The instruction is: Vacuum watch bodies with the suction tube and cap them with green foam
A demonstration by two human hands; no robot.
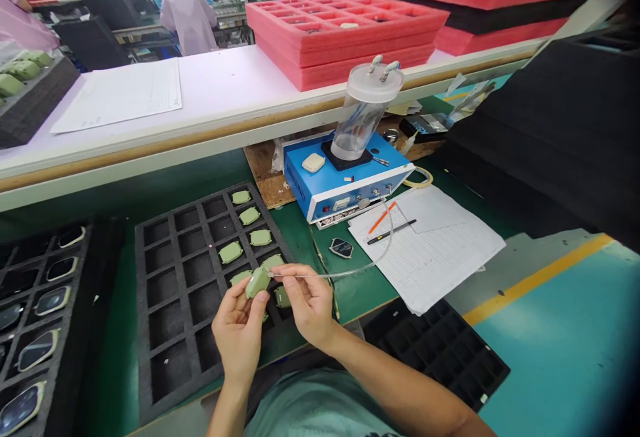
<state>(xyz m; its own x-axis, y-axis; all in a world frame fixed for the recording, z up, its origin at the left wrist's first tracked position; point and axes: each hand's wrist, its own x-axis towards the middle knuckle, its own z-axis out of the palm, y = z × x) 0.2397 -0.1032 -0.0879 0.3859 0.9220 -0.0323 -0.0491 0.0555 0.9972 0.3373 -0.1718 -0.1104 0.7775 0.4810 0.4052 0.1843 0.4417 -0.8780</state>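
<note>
My left hand (239,330) holds a pale green molded part (257,282) between thumb and fingers, just above a black foam tray (173,310). My right hand (309,303) pinches a thin clear tube (340,273), and its tip reaches the edge of the green part. The tube runs back in a loop toward a blue benchtop vacuum unit (345,187), which carries a clear canister (364,117). Several similar green parts (249,215) lie in the tray's cells, and some are partly hidden behind my hands.
A second black tray (37,317) holding dark oval pieces lies at the left, and another black tray (435,350) sits lower right. Gridded papers (430,250) with pens lie right of the hands. Stacked pink foam trays (345,37) stand on the shelf above. A co-worker in a pink coat (187,20) stands beyond.
</note>
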